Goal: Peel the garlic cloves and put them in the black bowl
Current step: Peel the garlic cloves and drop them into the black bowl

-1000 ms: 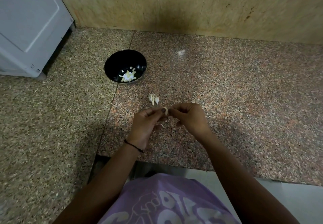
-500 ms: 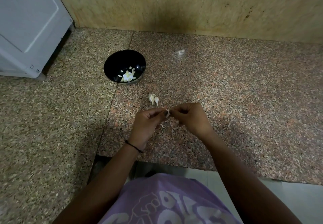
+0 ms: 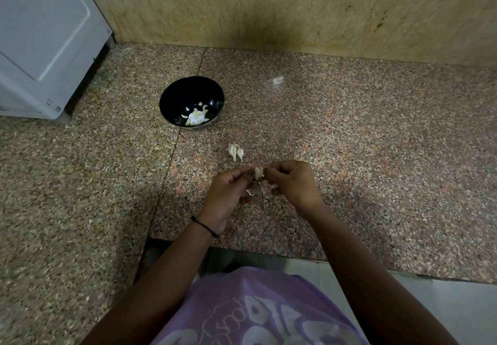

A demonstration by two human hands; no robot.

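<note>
Two hands, the left hand (image 3: pixel 228 196) and the right hand (image 3: pixel 293 183), share one garlic clove (image 3: pixel 258 173) over a single worktop (image 3: pixel 349 129) bearing one black bowl (image 3: pixel 172 94) of several peeled cloves (image 3: pixel 197 115), too small to count, and apparently three unpeeled cloves (image 3: pixel 236 152).

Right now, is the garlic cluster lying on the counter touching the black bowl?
Apart. The head view shows bare counter between the garlic cluster and the black bowl.

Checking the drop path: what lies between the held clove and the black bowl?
Head view: a cluster of unpeeled cloves on the counter, nearer the held clove.
</note>
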